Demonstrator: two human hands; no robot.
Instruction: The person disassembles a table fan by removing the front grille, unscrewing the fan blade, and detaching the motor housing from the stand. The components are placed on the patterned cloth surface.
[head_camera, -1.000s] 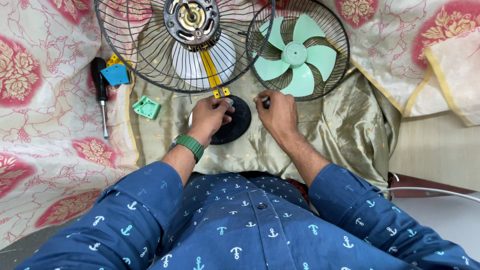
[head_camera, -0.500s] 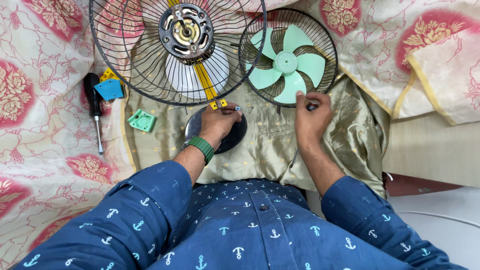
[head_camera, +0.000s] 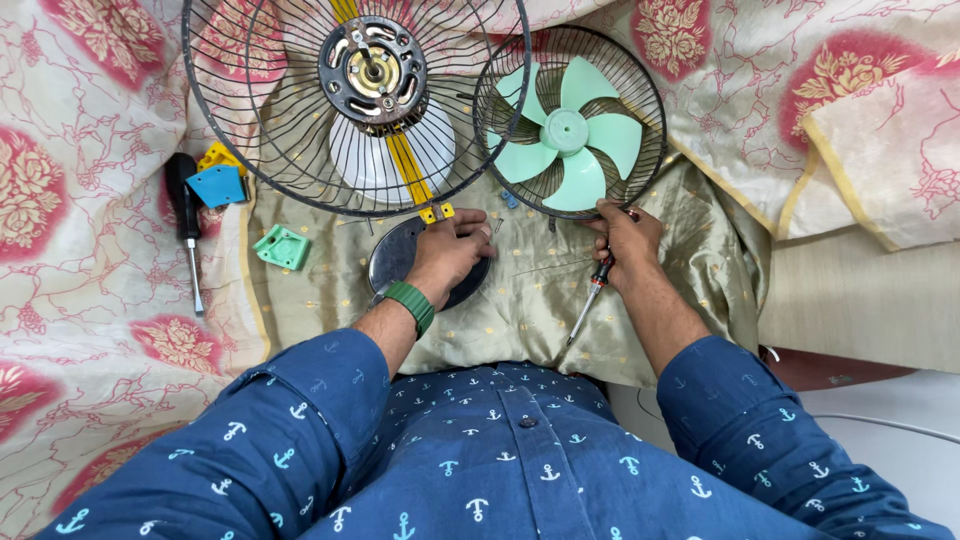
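Observation:
My left hand (head_camera: 448, 250) rests on a black round base plate (head_camera: 392, 258), its fingers by the yellow bracket (head_camera: 436, 212) at the foot of the big wire fan guard (head_camera: 250, 130). The fan motor (head_camera: 372, 68) sits in the middle of that guard. My right hand (head_camera: 626, 238) grips a screwdriver (head_camera: 588, 300) with a red and black handle, its shaft pointing down toward me. That hand lies just below the smaller guard (head_camera: 655, 130), which holds the mint green blade (head_camera: 566, 130). A tiny blue part (head_camera: 510, 200) and small screws lie between my hands.
A black-handled screwdriver (head_camera: 185, 225) lies at left beside a blue and yellow plastic piece (head_camera: 218, 182). A mint green bracket (head_camera: 283, 246) sits on the olive gold cloth (head_camera: 520, 300). Floral red and cream fabric (head_camera: 80, 200) surrounds everything. A white cable (head_camera: 880, 422) runs at lower right.
My right hand left the base plate, moved right and now holds a screwdriver under the small guard. My left hand stayed on the base plate.

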